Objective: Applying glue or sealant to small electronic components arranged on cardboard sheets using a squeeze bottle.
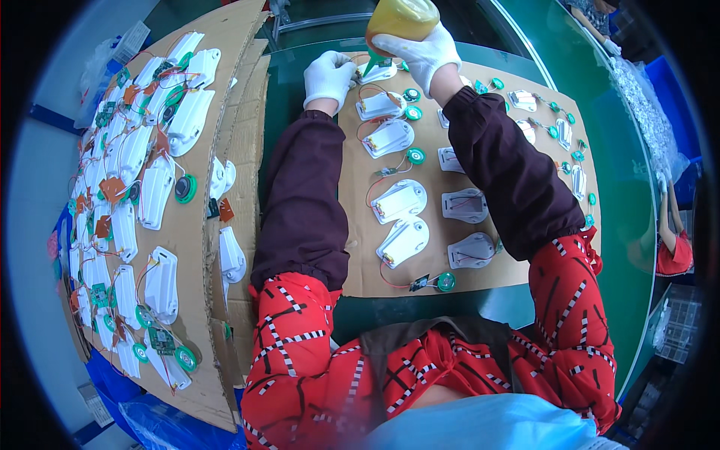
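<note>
We see our right hand point(424, 49) gripping the amber glue bottle point(397, 19), tilted with its nozzle pointing toward seven o'clock at the white housing point(377, 72), which our left hand point(328, 75), fingers curled, steadies from nine o'clock on the cardboard sheet point(360, 277).

Bright, even light; fisheye-bent edges, dark corners.

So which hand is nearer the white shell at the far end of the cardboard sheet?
Left. The left hand rests just beside the white shell, apparently steadying it. The right hand is above it, gripping a yellow squeeze bottle whose green nozzle points down at the shell.
</note>
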A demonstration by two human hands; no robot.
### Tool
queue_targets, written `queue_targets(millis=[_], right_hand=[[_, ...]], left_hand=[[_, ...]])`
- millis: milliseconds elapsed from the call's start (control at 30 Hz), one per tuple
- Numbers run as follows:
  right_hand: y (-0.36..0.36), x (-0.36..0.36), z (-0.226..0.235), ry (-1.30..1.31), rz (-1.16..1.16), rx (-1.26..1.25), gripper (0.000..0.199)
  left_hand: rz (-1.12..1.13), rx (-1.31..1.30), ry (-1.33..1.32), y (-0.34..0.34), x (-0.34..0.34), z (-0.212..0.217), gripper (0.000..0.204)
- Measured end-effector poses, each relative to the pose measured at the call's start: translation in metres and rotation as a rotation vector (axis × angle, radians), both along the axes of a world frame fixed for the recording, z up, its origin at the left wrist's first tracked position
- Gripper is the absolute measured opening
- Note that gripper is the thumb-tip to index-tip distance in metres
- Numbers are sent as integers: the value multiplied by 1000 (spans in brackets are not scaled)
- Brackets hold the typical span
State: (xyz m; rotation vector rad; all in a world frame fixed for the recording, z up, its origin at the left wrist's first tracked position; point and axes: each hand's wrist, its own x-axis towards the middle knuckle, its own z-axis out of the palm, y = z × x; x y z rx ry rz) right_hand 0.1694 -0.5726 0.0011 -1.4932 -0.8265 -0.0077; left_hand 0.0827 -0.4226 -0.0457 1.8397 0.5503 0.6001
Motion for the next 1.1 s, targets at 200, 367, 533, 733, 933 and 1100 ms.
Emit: queue_targets(millis=[200,367,533,733,933,1100], right_hand=[[-13,8,1,35,80,92,50],[-93,6,47,106,100,102,37],[-195,-35,53,214,126,479,37],[-303,-43,44,453,555,971,37],[-321,-69,70,163,112,970,38],[-326,-99,91,119,216,1092,38]], left_hand=[[11,130,-35,3,2,-8,15],[147,-149,-166,-3,5,-8,17],[407,111,-222,47,7,-40,17],[354,-310,-335,7,15,-14,32],[153,-393,-357,26,-14,-33,36],[373,-327,57,22,-52,-16,18]])
